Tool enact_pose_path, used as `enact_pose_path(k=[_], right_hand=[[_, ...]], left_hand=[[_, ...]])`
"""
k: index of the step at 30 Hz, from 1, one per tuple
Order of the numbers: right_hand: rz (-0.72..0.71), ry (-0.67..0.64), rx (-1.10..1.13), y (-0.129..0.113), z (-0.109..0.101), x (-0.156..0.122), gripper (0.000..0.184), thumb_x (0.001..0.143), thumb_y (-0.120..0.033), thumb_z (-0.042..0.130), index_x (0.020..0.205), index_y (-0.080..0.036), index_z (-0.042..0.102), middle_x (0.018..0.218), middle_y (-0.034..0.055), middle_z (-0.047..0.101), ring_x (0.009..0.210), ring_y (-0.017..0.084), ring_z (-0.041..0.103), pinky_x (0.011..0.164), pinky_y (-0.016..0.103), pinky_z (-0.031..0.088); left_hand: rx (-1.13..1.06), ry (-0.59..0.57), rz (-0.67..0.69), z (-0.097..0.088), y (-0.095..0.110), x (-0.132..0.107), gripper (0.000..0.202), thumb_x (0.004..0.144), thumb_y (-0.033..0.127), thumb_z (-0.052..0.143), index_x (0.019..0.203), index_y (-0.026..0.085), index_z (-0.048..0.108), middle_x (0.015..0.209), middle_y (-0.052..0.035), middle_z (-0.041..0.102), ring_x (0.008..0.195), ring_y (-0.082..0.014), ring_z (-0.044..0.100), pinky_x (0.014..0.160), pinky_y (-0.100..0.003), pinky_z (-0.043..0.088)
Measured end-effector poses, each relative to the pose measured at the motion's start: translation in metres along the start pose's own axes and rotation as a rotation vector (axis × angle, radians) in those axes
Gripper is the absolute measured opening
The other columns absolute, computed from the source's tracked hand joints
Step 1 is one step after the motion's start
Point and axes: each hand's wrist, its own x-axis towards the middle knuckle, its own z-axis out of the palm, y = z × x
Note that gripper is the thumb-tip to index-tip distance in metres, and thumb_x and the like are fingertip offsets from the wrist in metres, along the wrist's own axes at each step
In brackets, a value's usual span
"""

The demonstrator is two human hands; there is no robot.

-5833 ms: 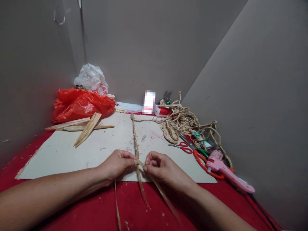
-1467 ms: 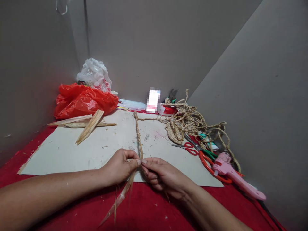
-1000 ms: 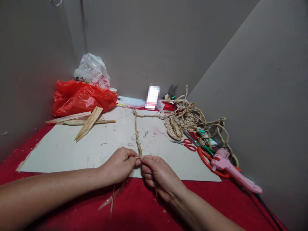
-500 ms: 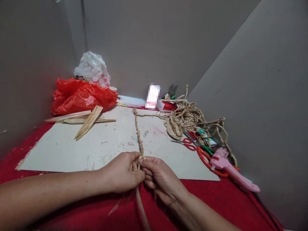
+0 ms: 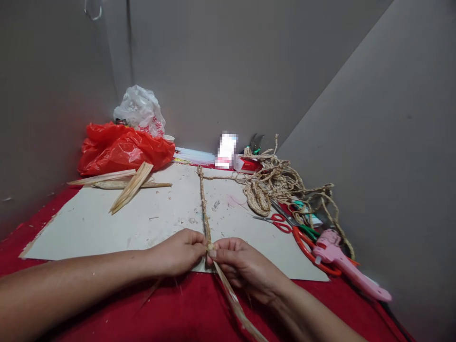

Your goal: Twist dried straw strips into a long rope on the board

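A braided cord of dry plant fibre (image 5: 203, 204) runs down the middle of the pale board (image 5: 107, 237). Both hands meet at its near end. My left hand (image 5: 183, 251) is closed, pinching the braid from the left with fingertips and thumb. From the other side my right hand (image 5: 244, 263) pinches the same spot, its thumb on top and the fingers curled under. A loose flat fibre strand (image 5: 233, 299) trails from between the hands towards the bottom edge. The fingers partly hide the joint itself.
Dry husk strips (image 5: 131, 187) lie at the left, before a red plastic bag (image 5: 124, 149). A heap of braided cord (image 5: 281, 178) sits at the right. Nearer are red-handled scissors (image 5: 280, 223) and a pink glue gun (image 5: 342, 263). A blurred bright screen (image 5: 226, 149) stands at the back.
The loose strand has swung to the right and more of it shows. My left hand has shifted slightly left and its grip has altered. The whole view has tilted up a little.
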Motion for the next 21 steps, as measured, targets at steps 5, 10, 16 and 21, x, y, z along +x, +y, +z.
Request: enact_pose_path(k=[5,10,16,21], right_hand=[[-0.063,0.033,-0.190,-0.002,-0.003,0.002,0.032,0.065,-0.042,0.069,0.060,-0.014,0.053,0.041,-0.0099,0.031,0.037,0.003,0.018,0.039,0.021,0.009],[-0.174,0.113,-0.493,-0.006,-0.002,0.002,0.026,0.069,-0.035,0.063,0.060,-0.014,0.050,0.048,-0.0068,0.035,0.044,0.006,0.026,0.042,0.020,0.016],[-0.294,0.192,-0.787,0.001,0.000,0.004,0.021,0.078,-0.025,0.050,0.062,-0.013,0.057,0.055,-0.0020,0.047,0.053,0.009,0.037,0.048,0.019,0.028],[-0.359,0.210,-0.972,0.005,0.002,0.001,0.026,0.083,-0.024,0.045,0.065,-0.015,0.060,0.062,0.0015,0.058,0.059,0.012,0.047,0.051,0.021,0.030]], left_hand=[[0.098,0.028,0.057,-0.002,-0.005,0.003,0.022,0.075,0.028,0.041,0.065,0.015,0.056,0.055,0.0043,0.046,0.050,-0.0076,0.033,0.048,-0.021,0.026],[-0.059,-0.044,-0.091,-0.001,-0.006,0.005,0.023,0.074,0.036,0.044,0.059,0.019,0.043,0.045,0.0078,0.033,0.036,-0.0061,0.023,0.037,-0.022,0.016],[-0.172,-0.059,-0.184,0.000,-0.005,0.005,0.025,0.072,0.040,0.049,0.060,0.018,0.047,0.042,0.0075,0.038,0.031,-0.0049,0.023,0.032,-0.020,0.014],[-0.179,-0.008,-0.228,0.002,-0.002,0.003,0.018,0.070,0.031,0.048,0.058,0.017,0.051,0.039,0.0081,0.038,0.028,-0.0043,0.021,0.032,-0.021,0.013]])
